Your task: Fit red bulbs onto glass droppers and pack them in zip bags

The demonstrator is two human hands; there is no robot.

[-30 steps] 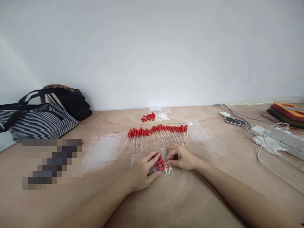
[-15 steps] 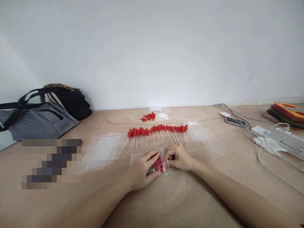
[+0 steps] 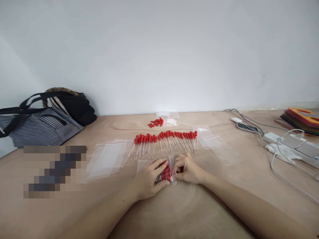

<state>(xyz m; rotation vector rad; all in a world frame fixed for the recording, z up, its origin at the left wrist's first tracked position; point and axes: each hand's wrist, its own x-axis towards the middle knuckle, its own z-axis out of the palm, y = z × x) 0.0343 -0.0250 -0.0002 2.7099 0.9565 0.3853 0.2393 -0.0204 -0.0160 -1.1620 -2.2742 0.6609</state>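
A small clear zip bag point(image 3: 172, 170) lies on the table between my hands, with several red rubber dropper bulbs point(image 3: 165, 174) inside it. My left hand point(image 3: 151, 179) grips the bag's filled part, fingers over the top and thumb along the near side. At the bag's zip end on the right, my right hand point(image 3: 187, 168) is closed in a pinch on the edge; its fingertips are partly hidden. Just beyond my hands lies a row of droppers point(image 3: 171, 139) with red bulbs and clear pointed tubes.
Flat clear zip bags point(image 3: 109, 156) lie left of the droppers, and more bags point(image 3: 219, 149) lie right. Loose red bulbs point(image 3: 157, 122) and clear tubes point(image 3: 170, 122) sit near the wall. A striped bag point(image 3: 47, 126), power strip point(image 3: 294, 146) and cables flank the table.
My right hand has shifted slightly down along the bag's zip end, and that end looks narrower and more tilted. My left hand stays almost in place.
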